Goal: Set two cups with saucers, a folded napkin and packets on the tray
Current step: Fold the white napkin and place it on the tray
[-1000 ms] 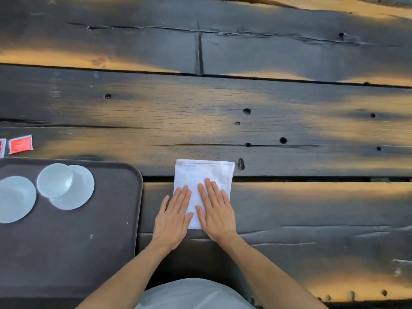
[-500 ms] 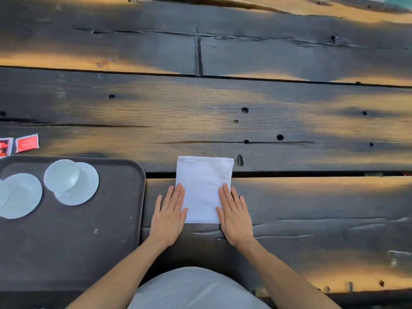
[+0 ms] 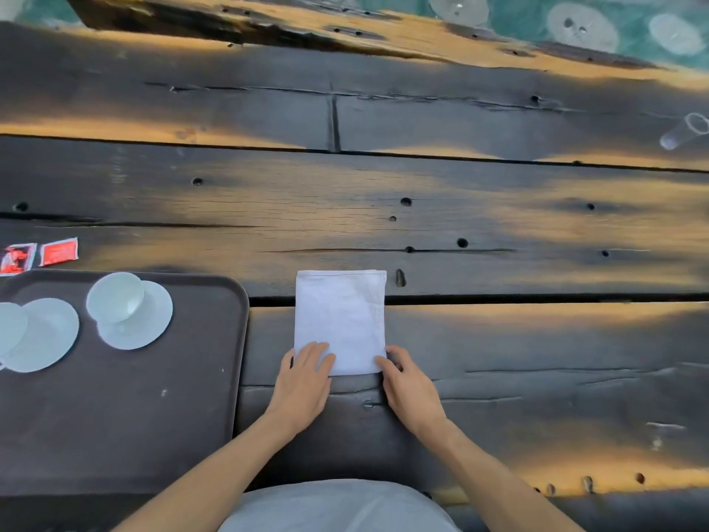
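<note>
A white folded napkin [image 3: 339,316] lies flat on the dark wooden table, just right of the tray. My left hand [image 3: 303,382] covers its near left corner with curled fingers. My right hand [image 3: 408,385] pinches its near right corner. On the brown tray [image 3: 153,416] at the left, a white cup [image 3: 115,297] stands on a saucer [image 3: 151,326]. A second cup [image 3: 9,328] on its saucer [image 3: 48,337] is cut off by the left edge. Two red packets [image 3: 59,251] [image 3: 15,258] lie on the table beyond the tray.
A clear plastic cup [image 3: 685,130] lies on its side at the far right of the table. A gap between planks [image 3: 537,298] runs under the napkin's far part. The table's far edge is at the top, with green floor beyond.
Both hands slid off the napkin's middle, first outward to its sides, then back to its near corners. The napkin stays in place.
</note>
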A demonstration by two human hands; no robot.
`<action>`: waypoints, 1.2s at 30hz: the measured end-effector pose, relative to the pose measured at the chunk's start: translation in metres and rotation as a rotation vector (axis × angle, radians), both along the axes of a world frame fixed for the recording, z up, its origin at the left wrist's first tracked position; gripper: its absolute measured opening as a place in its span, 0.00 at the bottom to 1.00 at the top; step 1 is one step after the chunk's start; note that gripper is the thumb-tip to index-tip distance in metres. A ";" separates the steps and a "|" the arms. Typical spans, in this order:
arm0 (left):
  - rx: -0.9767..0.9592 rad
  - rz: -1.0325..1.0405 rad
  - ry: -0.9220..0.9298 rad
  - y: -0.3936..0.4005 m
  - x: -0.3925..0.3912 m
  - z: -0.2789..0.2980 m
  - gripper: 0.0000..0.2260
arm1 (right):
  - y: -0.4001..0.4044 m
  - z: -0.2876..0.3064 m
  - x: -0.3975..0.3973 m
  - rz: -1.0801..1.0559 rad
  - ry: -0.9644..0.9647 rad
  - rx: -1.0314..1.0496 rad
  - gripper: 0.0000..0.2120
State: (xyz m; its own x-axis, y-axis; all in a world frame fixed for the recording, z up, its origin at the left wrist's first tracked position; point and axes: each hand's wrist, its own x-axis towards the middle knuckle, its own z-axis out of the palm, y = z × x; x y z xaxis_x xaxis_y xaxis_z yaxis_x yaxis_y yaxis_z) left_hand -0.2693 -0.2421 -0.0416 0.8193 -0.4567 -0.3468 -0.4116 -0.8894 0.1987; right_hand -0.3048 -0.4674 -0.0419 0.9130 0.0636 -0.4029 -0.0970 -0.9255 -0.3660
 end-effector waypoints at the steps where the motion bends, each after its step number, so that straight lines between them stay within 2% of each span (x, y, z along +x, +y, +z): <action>1: -0.017 -0.018 0.000 -0.003 0.003 0.002 0.17 | 0.000 0.001 0.001 0.023 -0.018 -0.018 0.17; 5: -0.074 -0.071 0.006 -0.015 0.008 0.004 0.20 | 0.000 0.006 0.005 0.031 -0.100 0.040 0.16; 8: -0.087 0.000 -0.020 -0.015 0.009 0.000 0.22 | 0.000 0.014 0.011 0.025 -0.201 0.143 0.15; 13: -0.258 0.025 -0.151 0.004 0.017 0.011 0.18 | -0.003 0.021 0.019 -0.010 -0.281 0.232 0.14; 18: -0.368 0.121 -0.108 0.028 0.016 0.012 0.10 | -0.008 0.021 0.013 -0.061 -0.248 0.293 0.14; 22: -0.371 0.077 -0.084 0.041 0.014 0.019 0.10 | -0.008 0.021 0.001 -0.048 -0.205 0.339 0.13; 28: -0.451 0.010 0.047 0.054 0.004 0.031 0.12 | -0.008 0.032 -0.020 -0.110 -0.117 0.351 0.08; 32: -0.556 0.107 0.136 0.062 -0.002 0.038 0.09 | -0.008 0.039 -0.032 -0.090 -0.056 0.395 0.05; 36: -0.646 0.221 0.208 0.065 0.001 0.041 0.03 | -0.006 0.039 -0.024 -0.147 -0.028 0.506 0.07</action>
State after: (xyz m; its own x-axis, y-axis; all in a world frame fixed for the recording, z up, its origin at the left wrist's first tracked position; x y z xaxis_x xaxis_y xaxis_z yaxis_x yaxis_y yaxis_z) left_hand -0.2683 -0.1769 -0.0008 0.8626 -0.4544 -0.2224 -0.1313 -0.6257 0.7690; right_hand -0.3293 -0.4733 -0.0026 0.9370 0.1140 -0.3303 -0.1964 -0.6100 -0.7677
